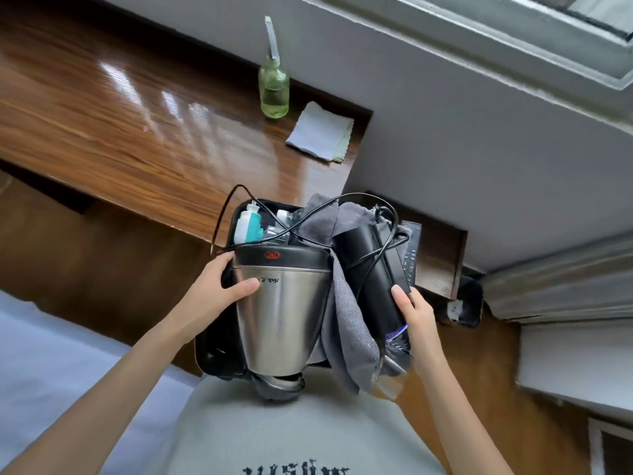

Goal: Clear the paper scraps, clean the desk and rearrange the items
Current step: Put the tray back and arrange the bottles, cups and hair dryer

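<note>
A black tray [219, 351] is piled full: a steel kettle [281, 313] with a black lid lies tipped on its side, a grey cloth [346, 323] draped beside it, a black cylinder [370, 275] looped by a black cord [274, 234] — white and teal bottles [248, 224] at the far end. On the glossy wooden desk [120, 125] stand a green spray bottle [273, 87] and a folded pale cloth [320, 133].

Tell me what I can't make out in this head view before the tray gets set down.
- Tray floor: hidden by kettle and grey cloth.
- Left hand fingers: behind the kettle, grip unseen.
- Remote: mostly hidden by the black cylinder that the right hand holds.
- Kettle lettering: too small.
- Desk: cut off at left edge.
</note>
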Motion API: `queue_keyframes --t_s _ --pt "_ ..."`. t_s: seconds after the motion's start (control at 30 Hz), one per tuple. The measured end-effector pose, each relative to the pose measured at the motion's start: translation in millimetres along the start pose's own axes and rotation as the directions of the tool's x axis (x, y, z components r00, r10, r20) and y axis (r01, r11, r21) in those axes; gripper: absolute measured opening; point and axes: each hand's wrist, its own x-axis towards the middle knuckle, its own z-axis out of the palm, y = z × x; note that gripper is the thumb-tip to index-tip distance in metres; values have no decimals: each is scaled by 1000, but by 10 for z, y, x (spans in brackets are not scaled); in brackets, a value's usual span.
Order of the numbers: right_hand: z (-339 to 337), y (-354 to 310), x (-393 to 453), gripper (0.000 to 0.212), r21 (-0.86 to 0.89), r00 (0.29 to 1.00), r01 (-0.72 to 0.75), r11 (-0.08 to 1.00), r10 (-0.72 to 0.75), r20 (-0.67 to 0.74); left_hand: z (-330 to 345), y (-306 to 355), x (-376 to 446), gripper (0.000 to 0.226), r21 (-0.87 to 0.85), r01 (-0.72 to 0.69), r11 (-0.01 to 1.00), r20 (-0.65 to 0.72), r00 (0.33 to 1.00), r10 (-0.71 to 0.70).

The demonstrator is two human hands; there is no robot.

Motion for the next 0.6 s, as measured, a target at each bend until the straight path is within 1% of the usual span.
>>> queue_keyframes --t_s 0.07,0.13,0.17,0.23,0.33,0.4,0.43,0.53,0.6 --pt "486 -152 -17 87 15 1000 27 1000 -27 15 -482 -138 45 68 0 -1 1000 -13 1000 1" --pt "945 -264 -8 96 20 1000 -11 1000 11 -7 -944 -250 108 72 8 15 1000 -19 1000 -14" --pt "1152 -309 -7 99 22 1000 -24 999 24 -11 -1160 -297 129 70 15 18 1000 -21 1000 -18" --pt "1528 -423 3 98 23 1000 -26 999 26 8 -1564 -385 169 69 7 19 1000 -30 999 -19" --pt "2048 -650 39 102 18 999 -29 999 28 23 -2113 -511 257 88 24 42 999 -52 998 -40" --pt "2370 -812 106 104 4 999 -29 1000 29 43 -2446 -588 362 93 4 51 999 -68 996 -51" --pt "2520 -905 141 106 -8 999 -25 1000 26 45 -2594 -608 425 92 -6 62 998 -72 995 -62" --pt "2958 -1207 300 113 -18 998 -14 1000 15 61 -3013 -636 650 81 -38 47 998 -71 996 -50" --pt "3237 -1375 437 115 -53 998 -6 999 10 62 -3289 -696 827 84 -49 68 997 -84 994 -72"
